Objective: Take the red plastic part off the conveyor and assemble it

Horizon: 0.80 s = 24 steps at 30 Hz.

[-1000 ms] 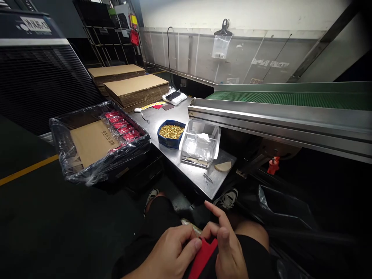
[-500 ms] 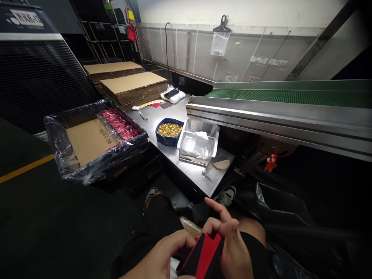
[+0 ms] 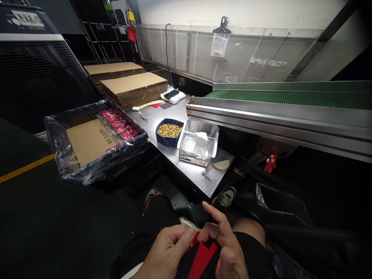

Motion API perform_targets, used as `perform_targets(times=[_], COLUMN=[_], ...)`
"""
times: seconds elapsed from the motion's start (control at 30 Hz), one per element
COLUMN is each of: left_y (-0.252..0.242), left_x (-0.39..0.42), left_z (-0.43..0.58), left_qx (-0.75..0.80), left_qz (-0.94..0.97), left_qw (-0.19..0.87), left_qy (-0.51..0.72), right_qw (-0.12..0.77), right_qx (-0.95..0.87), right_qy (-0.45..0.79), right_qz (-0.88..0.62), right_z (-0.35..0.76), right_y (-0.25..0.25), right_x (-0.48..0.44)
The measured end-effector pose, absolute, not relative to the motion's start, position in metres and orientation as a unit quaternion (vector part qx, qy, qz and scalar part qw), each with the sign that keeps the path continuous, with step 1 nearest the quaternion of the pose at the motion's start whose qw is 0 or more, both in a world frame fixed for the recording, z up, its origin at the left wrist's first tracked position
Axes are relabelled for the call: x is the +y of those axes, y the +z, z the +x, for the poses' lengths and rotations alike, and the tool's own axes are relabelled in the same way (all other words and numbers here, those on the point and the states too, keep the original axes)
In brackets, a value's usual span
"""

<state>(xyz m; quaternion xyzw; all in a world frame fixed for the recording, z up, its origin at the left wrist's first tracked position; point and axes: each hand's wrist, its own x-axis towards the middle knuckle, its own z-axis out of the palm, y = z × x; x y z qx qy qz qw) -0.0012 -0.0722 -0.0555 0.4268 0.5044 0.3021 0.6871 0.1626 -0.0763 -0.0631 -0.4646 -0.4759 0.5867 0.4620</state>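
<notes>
Item: red-and-black pouch (image 3: 202, 257), over my lap, below the worktop (image 3: 186, 166). Left grip (image 3: 165, 252), right grip (image 3: 229, 252) pinching its top edge; shallow hold could let it slip.

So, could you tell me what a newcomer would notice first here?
Probably the left hand and right hand gripping a red-and-black folded card piece over the lap. Next, the blue tray of small brass parts on the steel table, and the long green conveyor belt at right.
</notes>
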Motion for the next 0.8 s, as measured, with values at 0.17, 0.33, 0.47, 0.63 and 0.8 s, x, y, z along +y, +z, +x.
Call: perform_targets(times=[0.17, 0.33, 0.47, 0.63, 0.8], left_y=[-0.058, -0.054, -0.054, -0.057, -0.056], left_x=[-0.073, -0.077, -0.078, -0.072, -0.066], left_z=[-0.003, -0.009, -0.010, -0.009, -0.009], left_qx=[0.503, 0.513, 0.544, 0.530, 0.434], left_qz=[0.405, 0.487, 0.532, 0.499, 0.518], left_qw=[0.683, 0.629, 0.580, 0.606, 0.692], left_qy=[0.340, 0.321, 0.292, 0.321, 0.255], right_qw=[0.476, 0.489, 0.483, 0.481, 0.492], right_qx=[-0.341, -0.314, -0.352, -0.365, -0.457], right_qy=[0.650, 0.644, 0.630, 0.649, 0.601], right_qz=[-0.485, -0.497, -0.496, -0.464, -0.434], right_z=[0.161, 0.162, 0.164, 0.166, 0.164], right_y=[-0.063, -0.063, -0.066, -0.077, -0.078], right_x=[-0.075, -0.074, -0.075, -0.076, -0.079])
